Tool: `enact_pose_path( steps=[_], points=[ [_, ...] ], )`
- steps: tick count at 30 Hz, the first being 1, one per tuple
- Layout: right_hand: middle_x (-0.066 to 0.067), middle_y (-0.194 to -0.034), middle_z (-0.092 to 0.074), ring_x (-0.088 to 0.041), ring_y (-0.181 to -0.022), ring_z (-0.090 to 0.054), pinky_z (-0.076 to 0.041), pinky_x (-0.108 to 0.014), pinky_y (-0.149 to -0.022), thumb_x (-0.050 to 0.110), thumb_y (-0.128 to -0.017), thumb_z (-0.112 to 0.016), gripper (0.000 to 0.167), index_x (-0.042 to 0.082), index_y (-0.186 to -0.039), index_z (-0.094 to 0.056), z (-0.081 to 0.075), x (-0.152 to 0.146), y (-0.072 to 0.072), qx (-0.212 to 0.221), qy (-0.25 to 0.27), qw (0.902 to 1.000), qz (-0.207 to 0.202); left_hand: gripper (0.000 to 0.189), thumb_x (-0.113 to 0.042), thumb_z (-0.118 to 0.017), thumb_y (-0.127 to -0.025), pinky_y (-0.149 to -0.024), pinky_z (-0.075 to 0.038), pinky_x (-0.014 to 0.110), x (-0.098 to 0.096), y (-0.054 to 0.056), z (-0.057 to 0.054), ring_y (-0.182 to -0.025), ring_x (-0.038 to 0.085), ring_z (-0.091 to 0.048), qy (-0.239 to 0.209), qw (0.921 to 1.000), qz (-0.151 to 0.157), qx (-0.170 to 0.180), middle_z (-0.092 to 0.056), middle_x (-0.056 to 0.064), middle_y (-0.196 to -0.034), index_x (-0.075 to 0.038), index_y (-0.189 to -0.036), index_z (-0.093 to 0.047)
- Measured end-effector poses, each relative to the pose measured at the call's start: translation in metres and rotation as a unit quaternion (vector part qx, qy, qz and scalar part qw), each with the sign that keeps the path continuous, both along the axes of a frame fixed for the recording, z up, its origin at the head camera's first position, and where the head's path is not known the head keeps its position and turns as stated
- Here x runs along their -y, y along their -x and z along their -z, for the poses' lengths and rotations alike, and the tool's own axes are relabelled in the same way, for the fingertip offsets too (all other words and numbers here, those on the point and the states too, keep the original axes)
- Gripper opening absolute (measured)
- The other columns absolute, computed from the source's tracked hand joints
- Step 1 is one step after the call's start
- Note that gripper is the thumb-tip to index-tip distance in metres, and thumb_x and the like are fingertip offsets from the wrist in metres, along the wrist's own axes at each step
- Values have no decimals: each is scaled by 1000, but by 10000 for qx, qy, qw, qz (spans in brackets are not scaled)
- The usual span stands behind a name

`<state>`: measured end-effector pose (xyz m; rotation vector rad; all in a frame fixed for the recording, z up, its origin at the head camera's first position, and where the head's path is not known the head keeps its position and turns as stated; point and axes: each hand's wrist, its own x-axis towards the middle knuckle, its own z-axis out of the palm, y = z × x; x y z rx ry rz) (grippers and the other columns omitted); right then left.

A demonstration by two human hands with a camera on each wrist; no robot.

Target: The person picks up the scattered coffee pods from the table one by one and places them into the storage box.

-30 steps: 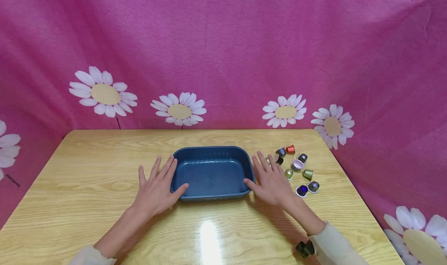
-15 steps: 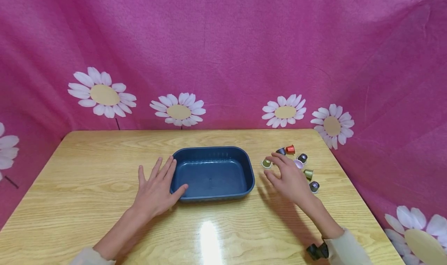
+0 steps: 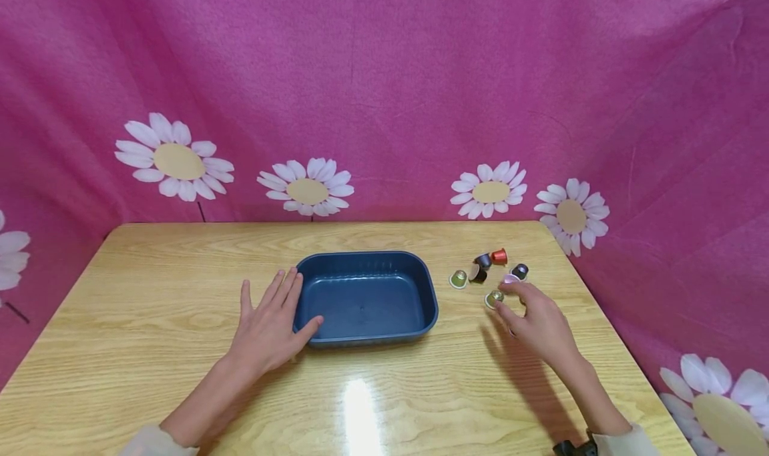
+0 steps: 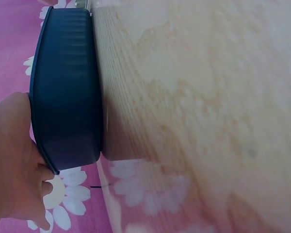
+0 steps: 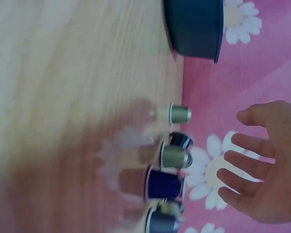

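My left hand (image 3: 270,326) lies at the left end of a dark blue rectangular basin (image 3: 364,341), fingers straight and spread, thumb over the front left corner of the rim. In the left wrist view the thumb and fingers show along the basin's rim (image 4: 37,58). My right hand (image 3: 541,322) hovers over several coffee capsules, fingers bent loosely and holding nothing. Nearest its fingertips are a green capsule (image 3: 494,299) and a pink one (image 3: 510,279). In the right wrist view a dark blue capsule (image 5: 164,185) stands below the hand, which hides it from the head view.
Further left stands another green capsule (image 3: 458,280). Behind are a black capsule (image 3: 478,274), a dark grey one (image 3: 483,261), a red one (image 3: 499,256) and another dark one (image 3: 520,271). A pink flowered cloth (image 3: 384,95) hangs behind the wooden table (image 3: 180,276).
My right hand has left the basin's right end and moved right over the capsules, its fingers going from spread to loosely bent. The left hand and the basin have stayed in place.
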<state>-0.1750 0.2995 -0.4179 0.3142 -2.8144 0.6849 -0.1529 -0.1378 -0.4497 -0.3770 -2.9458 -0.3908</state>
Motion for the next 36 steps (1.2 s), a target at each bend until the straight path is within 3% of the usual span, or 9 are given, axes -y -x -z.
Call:
enact_pose_path(
  steps=[5,13,24,31,36],
  points=[
    [-24,-120,-65,-41,-104,-63,-47,-59,-85,17,-90,-74,38,-2,-122,-67,7,-17,-6,140,144,9998,99,88,-56,-56,-95,-111,7,67,0,0,0,-148,37,-22,14,10000,37,-2,-28,20,-160,3,-154,-30],
    [-20,-111,-69,-33,-89,-66,-51,-50,-76,11,-84,-81,38,0,-119,-69,19,-30,-10,-73,393,9992,39,87,-55,-56,-95,-114,-6,65,1,-1,-1,-148,37,-22,-48,9999,109,8,-27,21,-160,5,-154,-29],
    [-20,-103,-68,-32,-89,-68,-53,-53,-77,9,-82,-82,39,1,-118,-69,26,-34,-11,37,559,9984,43,87,-55,-55,-96,-114,-6,64,1,0,1,-148,37,-20,-64,9999,143,47,-25,20,-161,4,-155,-28],
    [-29,-117,-63,-42,-99,-65,-51,-57,-83,7,-82,-81,44,-2,-123,-66,33,-37,-10,207,579,9981,92,88,-55,-55,-96,-114,-4,64,1,1,-1,-148,37,-20,-73,9998,161,58,-24,20,-161,4,-155,-27],
    [-26,-110,-65,-36,-93,-66,-53,-52,-79,7,-82,-81,42,-2,-121,-67,37,-38,-9,263,476,9984,161,88,-55,-55,-96,-114,-3,64,1,0,-1,-148,37,-19,-52,9999,145,52,-25,20,-161,4,-155,-28]
  ],
)
